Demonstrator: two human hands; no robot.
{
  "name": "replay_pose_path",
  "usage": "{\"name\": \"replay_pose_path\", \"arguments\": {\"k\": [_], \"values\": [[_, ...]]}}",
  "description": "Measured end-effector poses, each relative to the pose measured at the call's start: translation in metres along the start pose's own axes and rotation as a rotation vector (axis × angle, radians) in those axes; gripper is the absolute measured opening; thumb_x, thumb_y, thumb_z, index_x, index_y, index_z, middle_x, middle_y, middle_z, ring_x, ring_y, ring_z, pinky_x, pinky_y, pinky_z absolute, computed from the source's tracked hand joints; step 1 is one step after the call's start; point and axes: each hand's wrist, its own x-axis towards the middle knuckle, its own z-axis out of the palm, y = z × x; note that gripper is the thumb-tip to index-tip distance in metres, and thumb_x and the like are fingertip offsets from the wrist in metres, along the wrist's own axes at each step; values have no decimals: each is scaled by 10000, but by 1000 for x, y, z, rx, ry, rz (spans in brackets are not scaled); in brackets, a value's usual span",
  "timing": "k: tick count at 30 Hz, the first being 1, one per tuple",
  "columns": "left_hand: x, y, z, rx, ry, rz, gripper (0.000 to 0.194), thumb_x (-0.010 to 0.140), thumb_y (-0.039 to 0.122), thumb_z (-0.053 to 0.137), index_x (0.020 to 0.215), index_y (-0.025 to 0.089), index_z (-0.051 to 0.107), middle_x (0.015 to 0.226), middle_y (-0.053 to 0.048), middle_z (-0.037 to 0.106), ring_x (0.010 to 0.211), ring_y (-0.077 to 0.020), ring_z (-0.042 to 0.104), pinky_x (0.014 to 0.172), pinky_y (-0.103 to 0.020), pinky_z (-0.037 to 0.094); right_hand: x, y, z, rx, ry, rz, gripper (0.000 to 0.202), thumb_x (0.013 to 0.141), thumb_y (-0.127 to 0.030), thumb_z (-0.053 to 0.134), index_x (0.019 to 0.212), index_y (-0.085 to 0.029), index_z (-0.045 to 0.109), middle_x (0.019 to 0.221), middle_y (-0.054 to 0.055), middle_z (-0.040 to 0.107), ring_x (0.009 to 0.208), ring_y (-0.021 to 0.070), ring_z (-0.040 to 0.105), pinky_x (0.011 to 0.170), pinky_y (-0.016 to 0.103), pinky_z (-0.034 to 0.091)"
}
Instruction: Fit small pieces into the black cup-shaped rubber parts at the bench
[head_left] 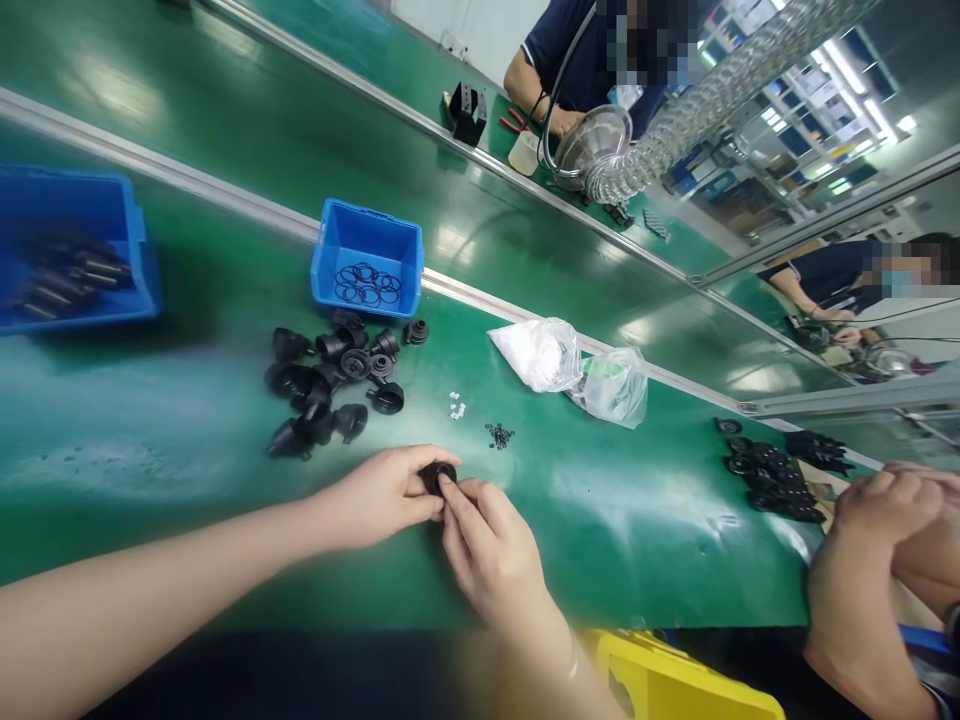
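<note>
My left hand (382, 497) is closed around a small black round plastic part (435, 475), held just above the green table. My right hand (487, 545) meets it from the right, its fingertips pressed at the part's open end. Whether those fingers pinch something tiny is hidden. Behind my hands lies a heap of similar black plastic parts (330, 385). Several tiny white pieces (456, 406) and a cluster of small black rings (499, 436) are on the table just past my fingers.
A small blue bin (322, 275) holds thin black rings; a larger blue bin (146, 260) holds black cylinders. Clear plastic bags (540, 355) lie beyond. A co-worker's arms (870, 560) rest at right near black parts (772, 480). A yellow crate (660, 675) stands below the edge.
</note>
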Motion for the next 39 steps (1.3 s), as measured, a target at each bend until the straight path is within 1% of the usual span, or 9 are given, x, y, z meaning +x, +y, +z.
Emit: {"name": "replay_pose_path", "arguments": {"k": [5, 7, 11, 13, 15, 21, 28, 32, 39], "values": [[0, 0, -1, -11, 3, -14, 473, 757, 223, 623, 1222, 203, 544, 1058, -56, 685, 986, -233, 645, 865, -355, 508, 2, -2, 1, -124, -31, -29, 482, 910, -128, 456, 1389, -159, 415, 993, 122, 569, 870, 236, 554, 725, 393, 526], [0, 1, 0, -61, -10, -6, 463, 762, 205, 626, 1216, 201, 541, 1105, -63, 671, 1041, -239, 629, 908, -372, 496, 3, -2, 0, -89, -16, -19, 473, 904, -129, 461, 1375, -168, 435, 991, 120, 572, 872, 235, 568, 724, 390, 534], [0, 5, 1, -246, -68, 40, 417, 763, 165, 655, 1165, 166, 546, 1125, -88, 655, 1064, -240, 624, 963, -414, 474, 3, 1, -6, 133, 174, 53, 512, 872, -83, 497, 1369, -190, 440, 1024, 115, 571, 896, 208, 588, 740, 349, 549], [0, 10, 1, -299, -88, 43, 399, 766, 165, 668, 1147, 159, 548, 1115, -94, 653, 1029, -237, 643, 966, -431, 476, 2, 3, -8, 169, 263, 69, 519, 859, -59, 504, 1354, -209, 459, 1015, 106, 586, 879, 200, 594, 736, 345, 551], [-1, 14, 2, -298, -91, 21, 376, 793, 195, 654, 1151, 155, 545, 1128, -101, 641, 1001, -238, 659, 957, -443, 486, 2, 5, -8, 164, 297, 53, 519, 853, -42, 501, 1339, -221, 476, 1003, 102, 600, 867, 201, 596, 728, 348, 550], [-5, 20, 4, -237, -73, -20, 295, 891, 266, 533, 1160, 147, 556, 1188, -106, 596, 1003, -238, 658, 947, -438, 512, 3, 9, -6, 163, 308, 44, 492, 857, -31, 483, 1314, -213, 499, 958, 98, 601, 843, 200, 601, 720, 351, 547], [-4, 15, 7, -197, -73, 1, 260, 891, 271, 545, 1122, 161, 594, 1140, -81, 620, 959, -227, 673, 923, -433, 536, 0, 13, -5, 119, 292, 25, 471, 873, -57, 468, 1319, -210, 487, 949, 96, 599, 848, 199, 603, 716, 344, 546], [-3, 12, 8, -168, -18, -8, 253, 882, 289, 561, 1101, 168, 607, 1089, -63, 634, 906, -215, 684, 901, -437, 549, 1, 15, -3, 102, 262, 24, 455, 877, -72, 465, 1311, -206, 490, 939, 90, 602, 830, 196, 605, 701, 336, 547], [-3, 20, 6, -239, -38, -65, 322, 890, 301, 561, 1186, 176, 562, 1230, -89, 601, 1054, -250, 644, 989, -446, 494, 3, 11, -7, 226, 254, 54, 403, 888, -103, 453, 1271, -208, 520, 957, 87, 601, 838, 183, 606, 724, 325, 553]]}}
